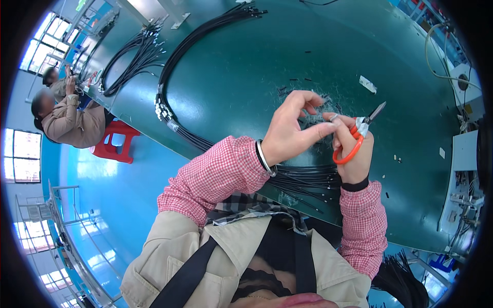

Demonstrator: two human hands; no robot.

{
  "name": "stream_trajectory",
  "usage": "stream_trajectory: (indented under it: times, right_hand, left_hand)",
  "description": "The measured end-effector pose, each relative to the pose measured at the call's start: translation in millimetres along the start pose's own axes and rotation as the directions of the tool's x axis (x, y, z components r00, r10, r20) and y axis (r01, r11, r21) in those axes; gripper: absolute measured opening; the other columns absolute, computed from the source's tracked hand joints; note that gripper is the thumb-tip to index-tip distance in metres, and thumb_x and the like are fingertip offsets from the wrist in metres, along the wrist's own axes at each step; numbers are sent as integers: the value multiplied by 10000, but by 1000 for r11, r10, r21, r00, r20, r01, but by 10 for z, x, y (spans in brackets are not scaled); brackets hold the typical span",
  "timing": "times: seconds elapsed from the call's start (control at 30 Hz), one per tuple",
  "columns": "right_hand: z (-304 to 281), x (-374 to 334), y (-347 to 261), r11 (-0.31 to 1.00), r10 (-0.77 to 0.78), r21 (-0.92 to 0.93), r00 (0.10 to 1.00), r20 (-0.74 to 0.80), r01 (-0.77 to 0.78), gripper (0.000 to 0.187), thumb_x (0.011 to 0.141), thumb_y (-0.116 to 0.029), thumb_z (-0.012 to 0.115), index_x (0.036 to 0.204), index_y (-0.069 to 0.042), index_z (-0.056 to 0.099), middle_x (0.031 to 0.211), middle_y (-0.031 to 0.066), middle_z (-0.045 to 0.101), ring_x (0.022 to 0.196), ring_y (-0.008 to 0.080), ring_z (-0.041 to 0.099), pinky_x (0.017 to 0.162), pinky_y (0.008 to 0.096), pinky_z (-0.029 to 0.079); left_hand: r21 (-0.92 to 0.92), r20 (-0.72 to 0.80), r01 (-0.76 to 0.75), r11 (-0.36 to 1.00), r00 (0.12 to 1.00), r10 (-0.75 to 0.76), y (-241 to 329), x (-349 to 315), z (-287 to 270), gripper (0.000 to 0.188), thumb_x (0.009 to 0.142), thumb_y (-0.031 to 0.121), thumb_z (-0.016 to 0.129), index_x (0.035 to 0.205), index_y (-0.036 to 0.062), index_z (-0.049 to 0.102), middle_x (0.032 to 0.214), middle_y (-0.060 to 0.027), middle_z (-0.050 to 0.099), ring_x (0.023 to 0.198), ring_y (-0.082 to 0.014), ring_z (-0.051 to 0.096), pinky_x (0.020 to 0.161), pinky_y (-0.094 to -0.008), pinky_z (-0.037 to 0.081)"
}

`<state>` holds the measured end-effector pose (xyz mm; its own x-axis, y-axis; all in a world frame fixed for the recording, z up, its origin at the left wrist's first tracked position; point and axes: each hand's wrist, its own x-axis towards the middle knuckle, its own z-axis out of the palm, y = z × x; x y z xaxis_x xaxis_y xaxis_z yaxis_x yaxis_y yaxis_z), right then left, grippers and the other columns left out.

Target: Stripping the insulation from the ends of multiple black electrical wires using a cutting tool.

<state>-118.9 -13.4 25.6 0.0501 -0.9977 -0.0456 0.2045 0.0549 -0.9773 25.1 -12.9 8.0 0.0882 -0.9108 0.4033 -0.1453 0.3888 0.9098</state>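
Observation:
My right hand [357, 154] is closed around a pair of scissors [378, 111] with orange handles, their blades pointing away to the upper right. Whitish wrapping covers the pivot area. My left hand [292, 126] is beside it with fingers bent and apart, its thumb reaching to the right hand's fingertips. Nothing that I can make out lies in the left hand. Below both hands, a bundle of black cables [308, 177] runs across the near side of the green table [246, 66]. Thin pale clippings [336, 107] are scattered just beyond the fingers.
The long black cable bundle [172, 64] curves away at the left, with another bundle [136, 61] farther off. A white scrap [367, 84] and small black pieces lie on the table. Equipment [459, 179] lines the right edge. Two people [74, 120] sit far left near a red stool [117, 143].

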Motion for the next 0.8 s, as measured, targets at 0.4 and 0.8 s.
stream_trajectory:
  times: [0.4,0.8]
  right_hand:
    - [-9,-78,97,990,-3,-139,999,-52,-4,116,907,-140,598,866,-31,594,616,-29,474,523,36,376,464,170,266]
    - [-100,-50,196,995,-21,-93,1000,6,21,148,942,-203,551,883,-75,597,627,-58,397,551,35,302,500,182,241]
  left_hand:
    - [-39,-179,-28,999,984,21,18,-28,216,42,717,46,728,750,52,703,802,-41,550,692,-130,518,601,-225,428]
    - [-88,-193,-63,994,980,45,-86,10,332,110,776,78,610,709,40,530,871,-95,488,735,-249,490,682,-333,423]
